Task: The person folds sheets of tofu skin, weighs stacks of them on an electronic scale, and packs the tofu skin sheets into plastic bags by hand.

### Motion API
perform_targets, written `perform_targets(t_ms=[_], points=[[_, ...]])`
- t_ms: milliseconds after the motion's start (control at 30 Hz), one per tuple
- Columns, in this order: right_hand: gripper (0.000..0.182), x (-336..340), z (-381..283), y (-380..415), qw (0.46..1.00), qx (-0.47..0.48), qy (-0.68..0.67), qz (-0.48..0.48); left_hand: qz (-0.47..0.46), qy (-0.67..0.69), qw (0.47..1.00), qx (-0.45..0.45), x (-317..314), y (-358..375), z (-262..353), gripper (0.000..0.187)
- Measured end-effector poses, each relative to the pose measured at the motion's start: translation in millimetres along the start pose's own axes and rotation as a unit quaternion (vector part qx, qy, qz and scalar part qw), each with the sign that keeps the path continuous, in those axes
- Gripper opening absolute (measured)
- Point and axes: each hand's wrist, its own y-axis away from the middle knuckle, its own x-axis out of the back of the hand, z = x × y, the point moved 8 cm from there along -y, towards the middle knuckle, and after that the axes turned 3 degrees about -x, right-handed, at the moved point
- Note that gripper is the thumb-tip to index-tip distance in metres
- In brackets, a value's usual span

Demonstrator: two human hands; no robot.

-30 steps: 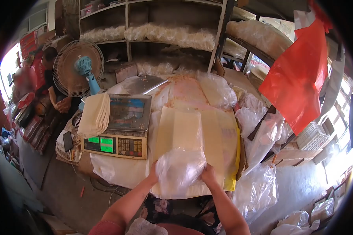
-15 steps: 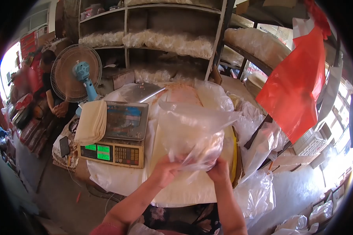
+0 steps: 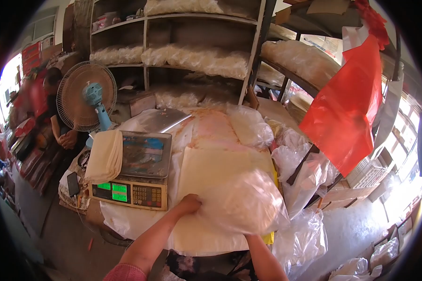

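A clear plastic bag is puffed full of air over the front of a stack of pale yellow sheets on the table. My left hand grips the bag's left edge. My right hand is hidden under the bag; only its forearm shows, so its grip cannot be seen.
A digital scale with a green display stands left of the sheets, folded cloth beside it. A fan and a seated person are at the far left. Shelves of bagged goods stand behind. A red plastic bag hangs at right.
The bag was crumpled between both hands, then lifted and shaken open, and now has come back down inflated over the sheets. My right hand has gone under it.
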Motion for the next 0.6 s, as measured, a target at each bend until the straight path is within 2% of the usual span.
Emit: perform_targets(t_ms=[33,67,200,267,300,333,400,433,467,500,533,567,600], points=[[0.028,2,-8,0,0.999,0.010,-0.032,0.003,0.035,-0.065,0.989,-0.129,-4,-4,15,0.020],[0.027,4,-16,-1,0.998,0.023,-0.066,0.005,0.071,-0.131,0.955,-0.257,-8,-1,34,0.019],[0.025,28,-64,-11,0.975,0.100,-0.198,0.014,0.145,-0.219,0.911,-0.318,-3,44,93,0.018],[0.024,38,-64,-6,0.956,0.120,-0.268,0.018,0.241,-0.141,0.873,-0.399,34,71,134,0.015],[0.024,41,-62,-2,0.945,0.126,-0.300,0.020,0.282,-0.164,0.856,-0.401,57,82,170,0.014],[0.024,43,-62,2,0.934,0.135,-0.331,0.020,0.319,-0.148,0.866,-0.356,84,99,210,0.013],[0.023,46,-69,9,0.909,0.153,-0.388,0.017,0.406,-0.113,0.774,-0.473,127,133,285,0.011],[0.023,48,-75,13,0.895,0.162,-0.416,0.016,0.418,-0.125,0.729,-0.528,137,154,318,0.011],[0.022,52,-123,51,0.917,0.337,-0.200,0.075,0.428,-0.137,0.679,-0.580,141,177,343,0.011],[0.022,42,-163,105,0.866,0.483,0.031,0.130,0.428,-0.136,0.678,-0.582,146,190,357,0.011],[0.023,45,-169,130,0.850,0.470,0.145,0.188,0.395,-0.208,0.595,-0.669,132,215,372,0.014],[0.023,48,-165,132,0.850,0.470,0.145,0.189,0.356,-0.275,0.499,-0.741,114,237,375,0.018],[0.021,33,-161,152,0.760,0.580,0.248,0.157,0.355,-0.276,0.499,-0.741,110,245,368,0.018]])
